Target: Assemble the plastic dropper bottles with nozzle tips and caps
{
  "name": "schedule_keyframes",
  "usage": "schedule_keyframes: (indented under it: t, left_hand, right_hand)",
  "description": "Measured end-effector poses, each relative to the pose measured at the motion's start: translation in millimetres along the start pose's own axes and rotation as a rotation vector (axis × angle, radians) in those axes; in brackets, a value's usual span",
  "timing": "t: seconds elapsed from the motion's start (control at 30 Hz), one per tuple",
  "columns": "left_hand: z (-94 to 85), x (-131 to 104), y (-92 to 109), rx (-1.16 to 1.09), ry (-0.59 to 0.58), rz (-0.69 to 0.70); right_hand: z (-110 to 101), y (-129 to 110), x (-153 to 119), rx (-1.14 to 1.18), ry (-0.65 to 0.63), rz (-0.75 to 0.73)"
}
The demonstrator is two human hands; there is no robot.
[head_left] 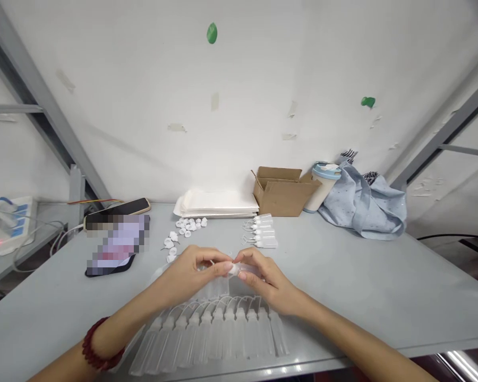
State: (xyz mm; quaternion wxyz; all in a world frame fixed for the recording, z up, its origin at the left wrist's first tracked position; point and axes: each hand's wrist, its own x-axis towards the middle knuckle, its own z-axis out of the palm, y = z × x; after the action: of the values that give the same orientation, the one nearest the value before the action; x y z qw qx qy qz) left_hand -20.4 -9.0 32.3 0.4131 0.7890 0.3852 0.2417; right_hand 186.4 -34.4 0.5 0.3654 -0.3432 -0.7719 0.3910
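Note:
Above the row of bottles, both hands meet at a small translucent squeeze bottle (250, 269) with a white cap (234, 269). My left hand (197, 273) pinches the cap between thumb and fingers. My right hand (265, 278) is closed round the bottle's body, which lies roughly sideways and is partly hidden by the fingers. Below them, several translucent bottles (217, 334) with white tops and thin curved tubes lie side by side. More bottles (217, 288) lie partly hidden behind my left hand. Loose white caps (188, 227) are scattered beyond it.
Several small needle-tipped bottles (265, 233) lie at centre right. Behind stand a white stack (219, 202), a cardboard box (289, 196), a lidded cup (322, 188) and blue cloth (364, 204). Two phones (117, 246) (117, 212) and a power strip (14, 225) are at left.

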Motion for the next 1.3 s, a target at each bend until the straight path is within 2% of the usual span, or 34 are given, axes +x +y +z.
schedule_keyframes:
  t: [0.1,0.2,0.27,0.4,0.47,0.53,0.6,0.73,0.8,0.87,1.0,1.07,1.13,1.3]
  left_hand:
    - [-1.3,1,1,0.003,-0.072,-0.092]
    - [1.5,0,2,0.063,-0.083,-0.068]
    - [4.5,-1,2,0.11,-0.04,0.027]
    - [9.4,-4,-4,0.193,0.09,0.336]
    - [10.6,-4,-7,0.216,0.112,0.421]
    - [11.2,-3,-8,0.217,0.113,0.4]
    - [11.7,-3,-5,0.203,0.095,0.305]
    - [12.4,-4,3,0.173,-0.024,0.111]
    - [11.4,-5,6,0.133,-0.069,0.036]
    - [9.1,-4,6,0.062,-0.074,-0.031]
    - [3.3,0,4,-0.063,-0.105,-0.099]
    - [1.2,0,4,-0.036,-0.106,-0.084]
    - [0.1,-1,5,0.044,-0.073,-0.044]
    - [3.4,-4,5,0.175,0.02,0.117]
  right_hand:
    - [1,-1,0,0.019,-0.003,-0.021]
    - [1,-1,-1,0.088,-0.028,-0.005]
    - [1,0,-1,0.185,-0.06,0.058]
    - [-1,3,0,0.468,-0.12,0.18]
    - [-3,5,2,0.558,-0.142,0.206]
    - [-4,5,3,0.603,-0.161,0.221]
    - [-5,5,4,0.614,-0.18,0.234]
    - [-5,-2,3,0.585,-0.259,0.269]
    - [-5,-5,1,0.511,-0.263,0.252]
    - [-4,-5,-1,0.282,-0.177,0.164]
    - [-3,6,-3,-0.427,0.071,-0.252]
    - [-3,11,-3,-0.611,0.135,-0.408]
    - [-3,14,-2,-0.647,0.175,-0.462]
    - [-2,14,-1,-0.546,0.209,-0.459]
